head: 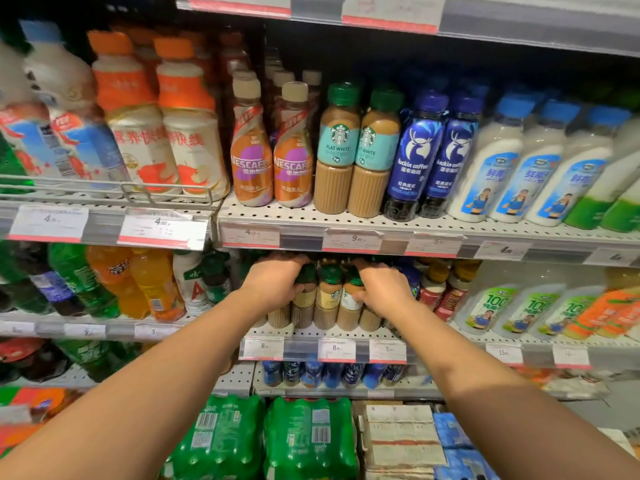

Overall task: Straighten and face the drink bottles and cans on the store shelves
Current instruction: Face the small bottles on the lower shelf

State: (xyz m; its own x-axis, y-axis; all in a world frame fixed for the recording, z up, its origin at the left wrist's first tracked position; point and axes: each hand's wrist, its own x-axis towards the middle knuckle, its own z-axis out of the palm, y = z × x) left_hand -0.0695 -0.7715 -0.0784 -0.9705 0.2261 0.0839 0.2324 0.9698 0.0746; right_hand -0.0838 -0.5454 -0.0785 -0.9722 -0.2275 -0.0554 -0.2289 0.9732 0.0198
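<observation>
Down by my knees, shrink-wrapped green bottle packs [263,441] beside a stack of cartons [403,441]. Up a level, the perforated middle shelf [304,332], price tags along its edge. That's where my Starbucks bottles [330,297] stand: green caps, tan ribbed bodies, cream labels. My left hand [275,284] curls round one at the left end; my right hand [381,287] grips another at the right. Farther up, Nescafé bottles [273,161] stand facing forward.

White price tags [337,350] clipped along shelf edges; stacked cardboard cartons [401,441] beside shrink-wrapped green packs [308,438] at bottom.
</observation>
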